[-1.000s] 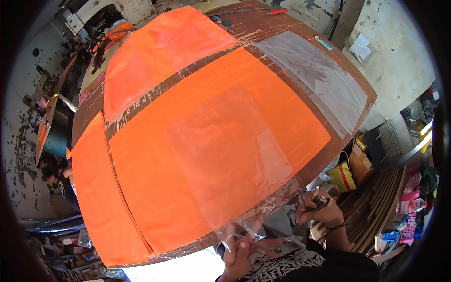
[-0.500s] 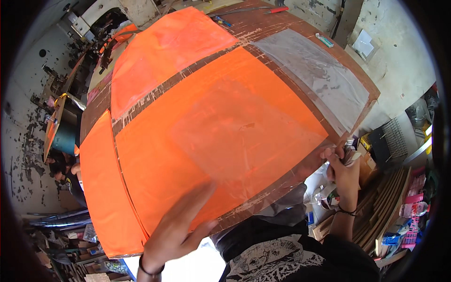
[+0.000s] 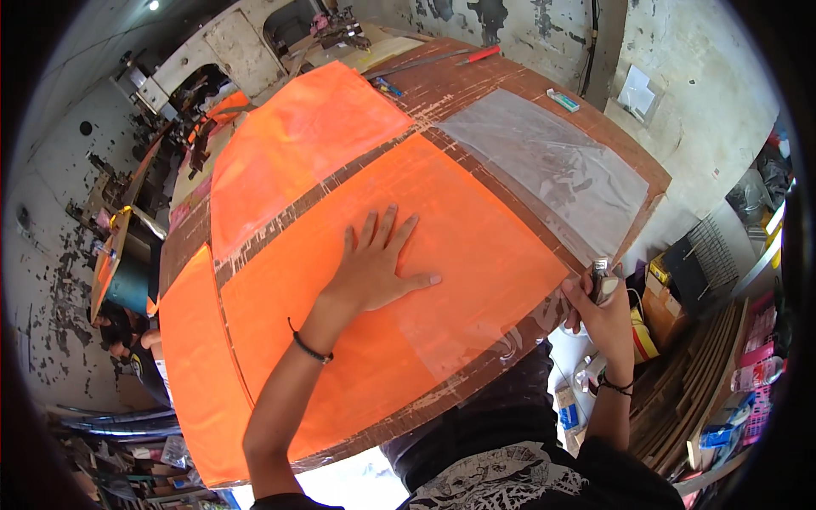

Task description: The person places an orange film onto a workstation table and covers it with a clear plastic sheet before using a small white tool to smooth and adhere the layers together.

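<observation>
My left hand (image 3: 374, 268) lies flat with spread fingers on a large orange sheet (image 3: 306, 348). Over the right part of that sheet lies a clear plastic sheet (image 3: 476, 297), its near edge wrinkled and overhanging the board's front edge. At the board's near right corner my right hand (image 3: 599, 310) is closed around a small shiny metal tool (image 3: 601, 270); the fingers hide most of it, so its kind is unclear. Those fingers are close to the clear sheet's right corner; whether they also pinch it I cannot tell.
More orange sheets lie at the far left (image 3: 297, 153) and near left (image 3: 200, 357). Cloudy plastic (image 3: 552, 161) covers the brown board's (image 3: 442, 68) right side. Beyond are a red-handled tool (image 3: 480, 56) and a small box (image 3: 563, 100). Stacked boards (image 3: 671, 382) stand at right; a person (image 3: 140, 357) is at left.
My left hand has moved up and forward from the near edge and now rests flat on the sheet. The clear sheet lies flatter. My right hand stays by the corner, with the view shifted.
</observation>
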`<state>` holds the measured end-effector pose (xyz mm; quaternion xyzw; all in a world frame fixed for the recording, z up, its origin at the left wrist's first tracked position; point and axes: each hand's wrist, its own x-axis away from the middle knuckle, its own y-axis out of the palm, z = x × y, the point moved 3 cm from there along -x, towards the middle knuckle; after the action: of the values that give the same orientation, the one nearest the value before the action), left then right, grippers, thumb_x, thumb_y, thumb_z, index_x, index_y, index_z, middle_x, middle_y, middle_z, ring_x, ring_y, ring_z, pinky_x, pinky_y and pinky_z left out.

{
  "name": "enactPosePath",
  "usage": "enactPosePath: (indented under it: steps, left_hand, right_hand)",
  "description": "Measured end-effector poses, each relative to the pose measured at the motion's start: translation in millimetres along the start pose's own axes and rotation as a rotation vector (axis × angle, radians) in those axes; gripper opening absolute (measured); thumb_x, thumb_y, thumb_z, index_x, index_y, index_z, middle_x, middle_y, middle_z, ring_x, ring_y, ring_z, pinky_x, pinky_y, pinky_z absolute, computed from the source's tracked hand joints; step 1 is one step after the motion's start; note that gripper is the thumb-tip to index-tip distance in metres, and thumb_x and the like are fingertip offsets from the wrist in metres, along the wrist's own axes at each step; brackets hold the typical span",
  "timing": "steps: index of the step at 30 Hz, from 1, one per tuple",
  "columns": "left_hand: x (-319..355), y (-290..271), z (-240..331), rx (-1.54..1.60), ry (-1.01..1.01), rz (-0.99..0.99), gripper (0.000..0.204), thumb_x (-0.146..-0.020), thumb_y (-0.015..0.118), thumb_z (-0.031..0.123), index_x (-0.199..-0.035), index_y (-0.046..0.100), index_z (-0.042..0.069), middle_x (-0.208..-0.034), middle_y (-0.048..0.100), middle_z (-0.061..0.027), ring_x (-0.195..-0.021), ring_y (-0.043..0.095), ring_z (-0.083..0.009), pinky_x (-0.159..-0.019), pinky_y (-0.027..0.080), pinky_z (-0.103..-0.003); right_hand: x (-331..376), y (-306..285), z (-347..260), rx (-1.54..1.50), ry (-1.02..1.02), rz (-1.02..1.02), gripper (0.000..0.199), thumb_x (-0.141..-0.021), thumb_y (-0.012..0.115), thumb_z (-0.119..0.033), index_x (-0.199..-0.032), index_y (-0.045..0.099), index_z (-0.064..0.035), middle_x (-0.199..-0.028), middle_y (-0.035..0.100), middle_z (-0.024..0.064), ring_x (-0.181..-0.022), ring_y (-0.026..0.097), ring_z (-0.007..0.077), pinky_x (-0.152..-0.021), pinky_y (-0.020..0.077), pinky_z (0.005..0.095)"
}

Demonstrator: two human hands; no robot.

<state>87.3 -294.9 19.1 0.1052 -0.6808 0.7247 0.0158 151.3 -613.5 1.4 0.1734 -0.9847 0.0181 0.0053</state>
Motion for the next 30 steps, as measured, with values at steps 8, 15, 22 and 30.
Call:
enactPosePath:
  steps: [8, 15, 22, 30]
  left_hand:
    - [-51.6, -14.2, 3.1, 0.034, -0.002, 0.040, 0.095, -0.081, 0.050, 0.070, -0.149, 0.020, 0.013, -0.155, 0.012, -0.0179, -0.144, 0.007, -0.0351, -0.115, 0.008, -0.055]
    - [-154.4, -16.2, -28.6, 0.216, -0.094, 0.521, 0.083, -0.087, 0.051, 0.058, -0.141, 0.032, -0.002, -0.150, 0.027, -0.0176, -0.140, 0.021, -0.0319, -0.114, 0.014, -0.050]
    - [-185.4, -5.4, -31.8, 0.171, -0.223, 0.332, 0.083, -0.090, 0.039, 0.062, -0.147, 0.023, 0.003, -0.155, 0.017, -0.0159, -0.143, 0.013, -0.0326, -0.115, 0.008, -0.049]
    - [-187.9, -2.7, -33.5, 0.194, -0.246, 0.306, 0.078, -0.092, 0.036, 0.059, -0.147, 0.024, 0.005, -0.155, 0.015, -0.0146, -0.143, 0.014, -0.0322, -0.115, 0.006, -0.052]
  right_hand:
    - [-9.4, -9.8, 15.5, 0.073, 0.012, 0.064, 0.027, -0.087, 0.065, -0.008, -0.076, 0.039, -0.0063, -0.058, 0.053, 0.0042, -0.037, 0.051, 0.0096, -0.029, 0.0338, 0.0225]
    - [-7.8, 8.0, 10.4, 0.158, -0.018, 0.142, 0.031, -0.086, 0.065, -0.012, -0.070, 0.039, -0.0075, -0.054, 0.052, 0.0029, -0.034, 0.046, 0.0080, -0.029, 0.0319, 0.0218]
    - [-8.1, 5.0, 19.8, 0.180, 0.016, 0.190, 0.032, -0.086, 0.067, -0.015, -0.070, 0.040, -0.0086, -0.055, 0.054, 0.0029, -0.033, 0.043, 0.0068, -0.029, 0.0323, 0.0215]
    - [-11.2, 3.8, 22.9, 0.060, 0.043, 0.207, 0.031, -0.087, 0.064, -0.010, -0.069, 0.039, -0.0090, -0.062, 0.062, 0.0075, -0.033, 0.044, 0.0067, -0.029, 0.0311, 0.0207]
